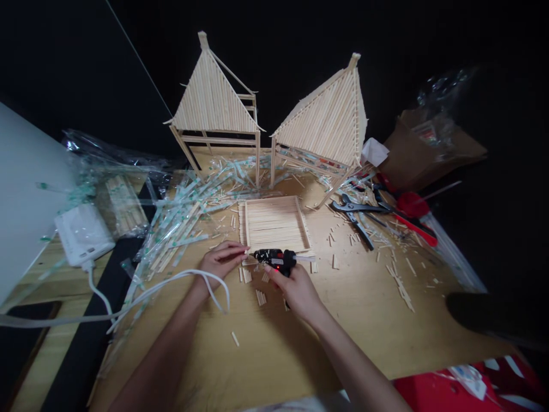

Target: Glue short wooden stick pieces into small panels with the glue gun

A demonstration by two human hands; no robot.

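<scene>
My right hand [299,290] is wrapped round a black glue gun [274,259] with a small red light on its side and a clear glue stick out of its back. Its nozzle points left, right at the fingertips of my left hand [223,260]. Those fingers are pinched on a small pale piece of wooden stick [246,252]. Just beyond both hands lies a flat panel of wooden sticks [274,223] with a raised stick edge. Short cut stick pieces [261,297] lie in little groups below the gun.
Two stick-built model houses [214,100] with steep roofs stand at the back. Clear wrappers [184,212] and loose sticks spread left. Black pliers [354,214] lie right. A white power bank [83,233] trails a white cable [171,278] over my left forearm.
</scene>
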